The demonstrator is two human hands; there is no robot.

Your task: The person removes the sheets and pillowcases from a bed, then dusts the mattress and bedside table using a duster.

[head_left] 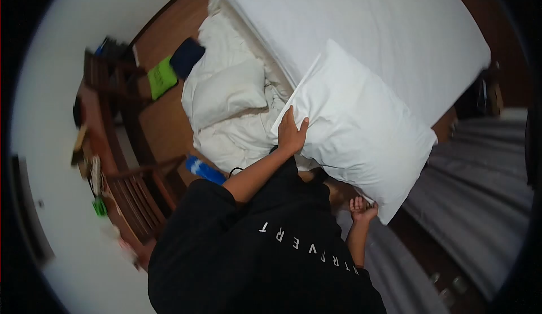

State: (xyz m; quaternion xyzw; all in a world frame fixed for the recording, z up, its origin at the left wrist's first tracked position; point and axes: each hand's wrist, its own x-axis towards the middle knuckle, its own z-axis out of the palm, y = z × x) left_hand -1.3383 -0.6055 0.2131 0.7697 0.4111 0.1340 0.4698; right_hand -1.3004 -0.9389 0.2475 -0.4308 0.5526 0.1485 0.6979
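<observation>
A large white pillow (361,116) is tilted in front of me, its far part over the edge of the bed. My left hand (292,133) grips its left side, thumb on the upper face and fingers along the edge. At the near right corner, my right hand (363,208) has its palm turned up and fingers curled. Its thumb and forefinger meet the pillow's edge there. The pillow partly covers what they hold.
A white-sheeted bed (395,26) stands ahead. On the floor to the left lie a crumpled white duvet (217,144), a second pillow (231,91), and green (162,78) and navy (187,57) cushions. Wooden chairs (138,201) line the left; grey curtains (474,167) hang right.
</observation>
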